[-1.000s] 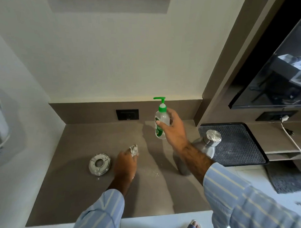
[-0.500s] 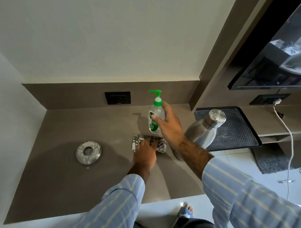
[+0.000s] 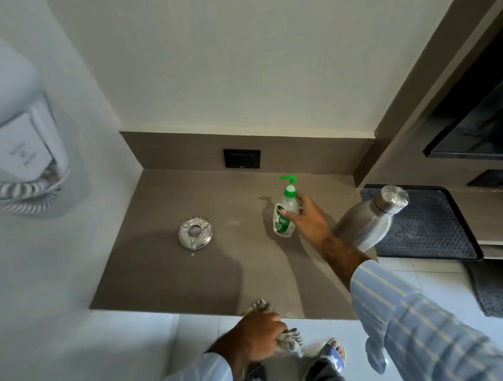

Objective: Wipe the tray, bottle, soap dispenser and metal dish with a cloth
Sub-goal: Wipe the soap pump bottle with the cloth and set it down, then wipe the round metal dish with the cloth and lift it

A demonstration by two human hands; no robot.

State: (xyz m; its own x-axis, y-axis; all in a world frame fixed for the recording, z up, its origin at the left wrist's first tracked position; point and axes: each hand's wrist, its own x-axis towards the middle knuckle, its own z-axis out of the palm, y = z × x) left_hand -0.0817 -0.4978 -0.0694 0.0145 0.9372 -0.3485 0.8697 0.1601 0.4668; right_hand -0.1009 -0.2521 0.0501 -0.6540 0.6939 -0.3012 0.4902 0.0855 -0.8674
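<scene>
The clear soap dispenser (image 3: pixel 285 212) with a green pump stands on the brown counter (image 3: pixel 233 270), and my right hand (image 3: pixel 308 219) grips its right side. My left hand (image 3: pixel 258 335) is off the counter's front edge, closed on a crumpled checked cloth (image 3: pixel 289 338). The round metal dish (image 3: pixel 195 232) lies on the counter to the left. The steel bottle (image 3: pixel 371 220) stands just behind my right forearm, at the counter's right end. The black tray (image 3: pixel 425 227) lies on the lower shelf to the right.
A black wall socket (image 3: pixel 242 158) sits in the backsplash. A white wall-mounted appliance with a coiled cord (image 3: pixel 20 141) hangs at the left. A dark screen (image 3: pixel 476 125) is at the upper right, a grey mat (image 3: pixel 496 290) on the tiled floor below, and my sandalled foot (image 3: pixel 333 355).
My left hand has pulled the cloth back from under the dispenser to beyond the counter's front edge. My right hand has lowered the dispenser onto the counter and still holds it.
</scene>
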